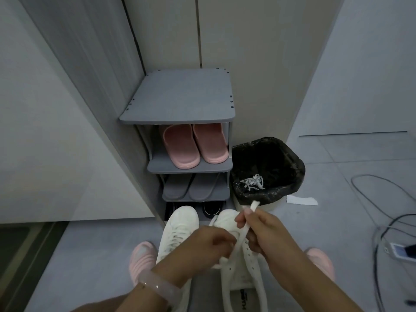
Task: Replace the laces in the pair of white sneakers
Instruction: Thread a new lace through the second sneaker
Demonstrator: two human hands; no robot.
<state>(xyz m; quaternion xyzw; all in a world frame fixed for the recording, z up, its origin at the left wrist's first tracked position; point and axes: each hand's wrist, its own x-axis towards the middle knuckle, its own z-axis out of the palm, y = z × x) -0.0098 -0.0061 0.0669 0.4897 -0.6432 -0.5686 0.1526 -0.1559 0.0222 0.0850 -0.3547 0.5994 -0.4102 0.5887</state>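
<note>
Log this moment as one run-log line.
right sneaker: being laced | right hand: pinches lace | left hand: grips lace | left sneaker: laced | bin: old laces

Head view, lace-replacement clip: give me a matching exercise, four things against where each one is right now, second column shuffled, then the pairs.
Things:
1. pink slippers
2. grey slippers
3. bunched white laces
4. flat white lace

Places:
A. inside the black-lined bin
B. pinched between the left hand and right hand, over the right-hand sneaker
C. upper open shelf of the grey shoe rack
D. shelf below that one

Pairs: 1-C, 2-D, 3-A, 4-B
</note>
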